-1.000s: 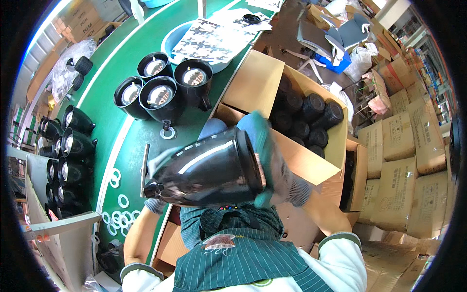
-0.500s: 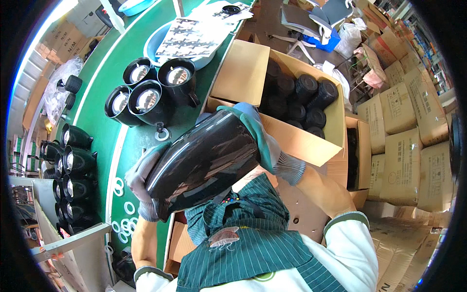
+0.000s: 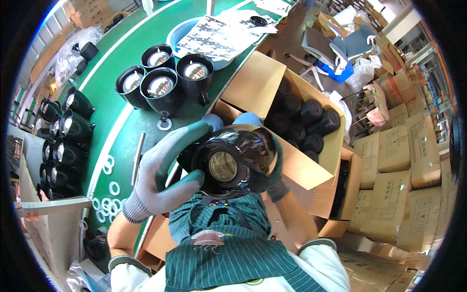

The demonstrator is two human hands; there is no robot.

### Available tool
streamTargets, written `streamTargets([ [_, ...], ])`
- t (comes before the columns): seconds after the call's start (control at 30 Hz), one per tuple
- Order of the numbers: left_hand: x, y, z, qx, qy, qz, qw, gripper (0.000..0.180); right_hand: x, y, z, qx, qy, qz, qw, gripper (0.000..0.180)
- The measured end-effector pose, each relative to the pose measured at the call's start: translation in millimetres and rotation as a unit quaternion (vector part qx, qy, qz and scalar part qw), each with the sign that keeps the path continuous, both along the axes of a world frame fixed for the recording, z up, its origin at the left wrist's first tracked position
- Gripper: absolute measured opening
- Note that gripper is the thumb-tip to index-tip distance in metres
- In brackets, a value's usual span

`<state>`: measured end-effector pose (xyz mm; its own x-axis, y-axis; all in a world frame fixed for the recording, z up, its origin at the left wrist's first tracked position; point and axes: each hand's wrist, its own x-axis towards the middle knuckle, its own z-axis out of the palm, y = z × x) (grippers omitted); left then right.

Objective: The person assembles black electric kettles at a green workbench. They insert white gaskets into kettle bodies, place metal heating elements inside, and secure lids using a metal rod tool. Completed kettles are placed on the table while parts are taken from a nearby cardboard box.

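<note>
One glossy black vessel (image 3: pixel 245 151) is at the middle of the frame, tilted so that a single round, pale-lined opening faces the viewer. Two gloved hands are at it. The right hand (image 3: pixel 277 170) wraps its right side with fingers bent around the wall, partly hidden, and has hold of it. The left hand (image 3: pixel 152 174), in a grey glove with green on the fingers, makes a wide C at the left side, thumb low and fingers high; whether it actually grips I cannot tell.

On the green tabletop (image 3: pixel 104 126), upper left of centre, four black pots (image 3: pixel 163 100) stand close together, each showing one silvery disc inside. One white ring (image 3: pixel 164 125) lies just below them. Toward the lower left are two overlapping rings, one single ring, and a cluster too overlapped to count. One thin metal bar (image 3: pixel 138 158) is beside the left hand.

At upper centre, printed sheets (image 3: pixel 214 41) lie over one blue basin (image 3: pixel 176 31), with one small black lid (image 3: pixel 258 21) on the paper.

Right of centre, one open carton (image 3: pixel 262 85) holds at least eight black ribbed cylinders (image 3: pixel 311 111).
</note>
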<state>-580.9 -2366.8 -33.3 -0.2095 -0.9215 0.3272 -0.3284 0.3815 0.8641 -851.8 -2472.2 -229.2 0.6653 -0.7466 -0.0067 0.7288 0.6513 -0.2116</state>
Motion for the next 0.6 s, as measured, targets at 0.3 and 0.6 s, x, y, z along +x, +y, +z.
streamTargets([
  [0.3, -16.8, 0.8, -4.8, -0.072, 0.003, 0.012, 0.997, 0.075, 8.2, 15.2, 24.8, -0.071, 0.039, 0.027, 0.996, 0.061],
  [0.6, -44.8, 19.2, -3.6, -0.393, -0.279, 0.212, 0.850, 0.070, 20.1, 17.5, 25.7, -0.096, 0.067, 0.037, 0.992, 0.064],
])
